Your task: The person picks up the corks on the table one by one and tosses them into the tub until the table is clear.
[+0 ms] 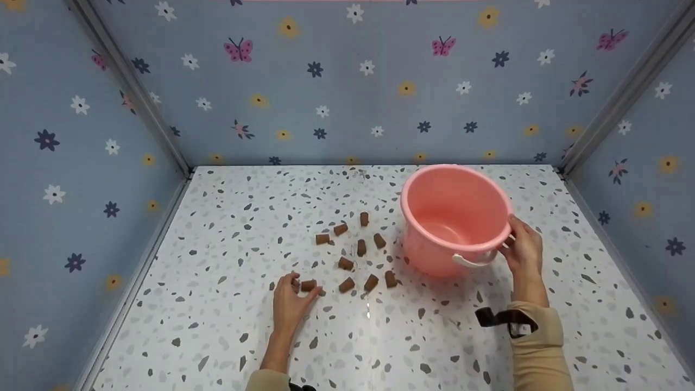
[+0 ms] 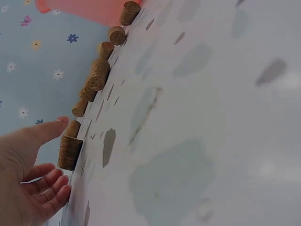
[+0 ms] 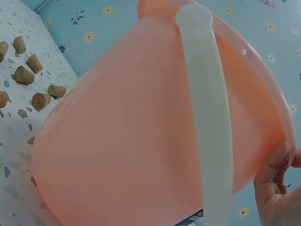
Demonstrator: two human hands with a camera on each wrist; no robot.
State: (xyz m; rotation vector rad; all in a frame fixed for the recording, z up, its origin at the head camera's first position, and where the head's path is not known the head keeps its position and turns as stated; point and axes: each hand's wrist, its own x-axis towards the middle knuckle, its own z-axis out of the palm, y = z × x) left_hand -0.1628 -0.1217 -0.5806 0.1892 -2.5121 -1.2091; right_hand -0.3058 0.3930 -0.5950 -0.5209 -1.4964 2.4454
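Observation:
Thumb and fingers spread, my left hand [image 1: 290,304] is at the near left of several brown corks. One cork [image 1: 308,285] lies between its thumb and fingertips; in the left wrist view, the fingers stay apart around that cork [image 2: 70,153], and contact cannot be told. My right hand [image 1: 525,247] grips the rim of a pink bucket [image 1: 426,251] on its right side. The bucket leans, its mouth turned towards me, and looks bare inside. Its white handle [image 3: 207,108] hangs down the outer wall in the right wrist view.
More corks, such as one at the back [image 1: 364,219] and one near the bucket [image 1: 391,279], lie scattered on the speckled white tabletop [image 1: 228,326]. Blue flowered panels [image 1: 347,81] enclose the back and both sides. A dark strap [image 1: 505,317] circles my right wrist.

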